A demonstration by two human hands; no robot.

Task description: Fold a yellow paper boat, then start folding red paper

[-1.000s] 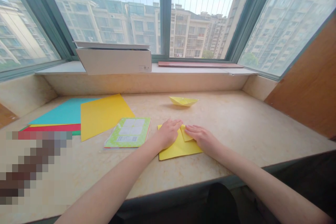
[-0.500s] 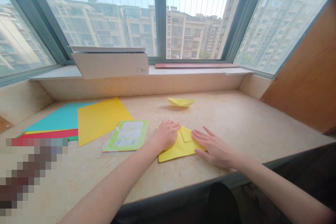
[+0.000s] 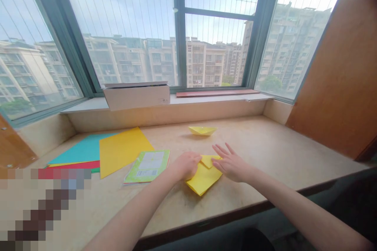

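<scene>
A folded piece of yellow paper (image 3: 204, 178) lies on the countertop in front of me, turned with one corner toward me and a small flap at its top. My left hand (image 3: 188, 165) is closed on its left side, hiding that edge. At the right edge, my right hand (image 3: 231, 163) touches the paper near the flap, its upper fingers stretched out and spread. Beyond both hands stands a folded yellow paper boat (image 3: 203, 130).
To the left lie a green-and-white packet (image 3: 147, 166), a large yellow sheet (image 3: 125, 151) and a stack of coloured sheets (image 3: 78, 149). A white box (image 3: 137, 97) and a reddish board (image 3: 218, 93) rest on the window sill. The countertop's front edge (image 3: 206, 223) runs nearest me.
The yellow paper has been turned so a corner points toward me. My right hand moved off the flap, then back to the paper's upper right edge. The view has tilted up.
</scene>
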